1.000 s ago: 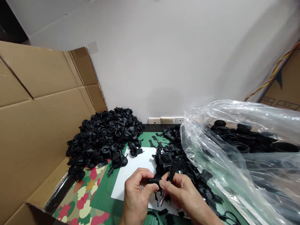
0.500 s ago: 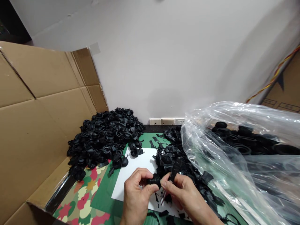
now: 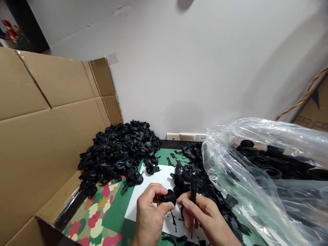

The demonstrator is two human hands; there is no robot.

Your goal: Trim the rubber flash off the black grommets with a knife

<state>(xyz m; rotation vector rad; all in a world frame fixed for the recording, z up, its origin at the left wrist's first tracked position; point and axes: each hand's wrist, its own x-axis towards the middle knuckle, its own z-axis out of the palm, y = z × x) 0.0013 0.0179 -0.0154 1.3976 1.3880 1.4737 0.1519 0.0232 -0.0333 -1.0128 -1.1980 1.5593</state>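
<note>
A black ribbed rubber part [image 3: 170,197], shaped like a small bellows, is pinched between the thumb and fingers of my left hand [image 3: 151,212]. Just to its right, apart from the part, my right hand [image 3: 202,212] is closed around a slim tool [image 3: 194,186] with a black handle pointing up. Its thin metal end points down past the fingers; the exact kind of tool is unclear. Under both hands lies a white sheet [image 3: 137,198] with black scraps [image 3: 181,238] on and around it.
Many black rubber parts [image 3: 120,147] are heaped at left beside a cardboard box wall [image 3: 64,133]. Torn black scraps [image 3: 189,171] are piled at right. A clear plastic bag [image 3: 230,133] with more black rubber pieces stands at far right. Wall sockets [image 3: 187,137] sit behind.
My right hand has drawn slightly right, away from the rubber part, and the tool has turned more upright. The left hand still grips the part. The whole view has shifted a little.
</note>
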